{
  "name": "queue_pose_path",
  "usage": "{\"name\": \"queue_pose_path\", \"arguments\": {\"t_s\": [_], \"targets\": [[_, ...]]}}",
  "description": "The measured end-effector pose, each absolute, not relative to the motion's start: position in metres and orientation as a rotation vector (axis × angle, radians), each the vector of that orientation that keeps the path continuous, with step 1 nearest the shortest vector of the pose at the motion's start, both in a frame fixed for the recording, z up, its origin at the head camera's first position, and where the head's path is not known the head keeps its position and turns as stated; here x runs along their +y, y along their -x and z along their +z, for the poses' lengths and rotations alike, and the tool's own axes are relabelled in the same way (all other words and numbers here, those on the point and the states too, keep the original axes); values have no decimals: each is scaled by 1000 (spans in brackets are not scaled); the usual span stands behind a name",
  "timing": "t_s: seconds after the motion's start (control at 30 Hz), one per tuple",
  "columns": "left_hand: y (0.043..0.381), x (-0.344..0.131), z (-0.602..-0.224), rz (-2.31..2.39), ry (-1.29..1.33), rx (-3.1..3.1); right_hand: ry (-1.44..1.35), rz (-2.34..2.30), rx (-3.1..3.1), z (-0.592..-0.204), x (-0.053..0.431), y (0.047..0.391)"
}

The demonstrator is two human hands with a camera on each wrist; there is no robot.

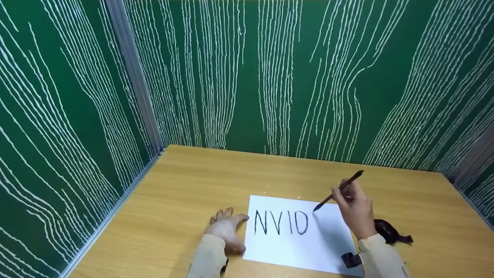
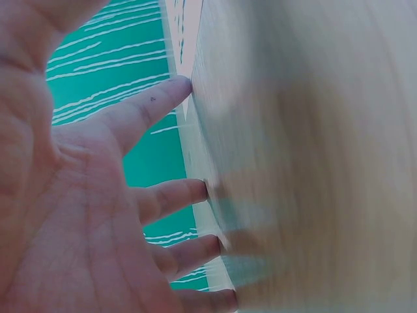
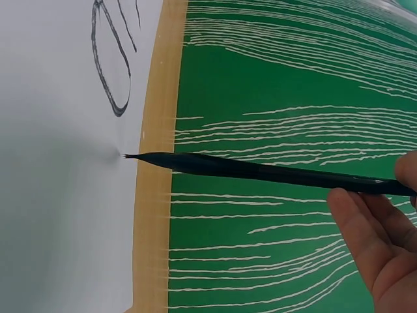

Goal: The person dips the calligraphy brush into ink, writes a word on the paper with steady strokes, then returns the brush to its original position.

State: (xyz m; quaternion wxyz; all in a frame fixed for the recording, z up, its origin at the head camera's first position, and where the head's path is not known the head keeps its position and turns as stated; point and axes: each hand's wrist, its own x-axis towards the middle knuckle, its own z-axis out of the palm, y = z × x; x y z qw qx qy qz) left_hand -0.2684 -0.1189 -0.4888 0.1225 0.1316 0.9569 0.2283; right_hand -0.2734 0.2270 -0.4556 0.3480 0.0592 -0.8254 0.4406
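A white sheet of paper (image 1: 285, 251) lies on the wooden table with the dark letters "NVID" (image 1: 281, 222) across its upper part. My right hand (image 1: 357, 210) pinches a slim dark brush (image 1: 339, 190) over the upper right of the sheet. In the right wrist view the fine bristle tip of the brush (image 3: 215, 164) points at the paper, just past the "D", close over the surface. My left hand (image 1: 225, 228) rests at the sheet's left edge, fingers spread, thumb and forefinger at the paper's margin. Its fingertips meet the tabletop in the left wrist view.
A glossy dark rounded object (image 1: 387, 231) with a short stub sits on the table right of my right wrist, partly hidden by it. Green panels (image 1: 247, 88) with wavy white lines enclose the table. Tiny pale specks lie behind the paper.
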Motion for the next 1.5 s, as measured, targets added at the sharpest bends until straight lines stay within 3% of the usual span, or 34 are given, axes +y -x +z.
{"name": "queue_pose_path", "arguments": {"t_s": [1.5], "targets": [[267,-122,-488,696,-427,2797,-113,1255,-2172,-461,224,278]]}}
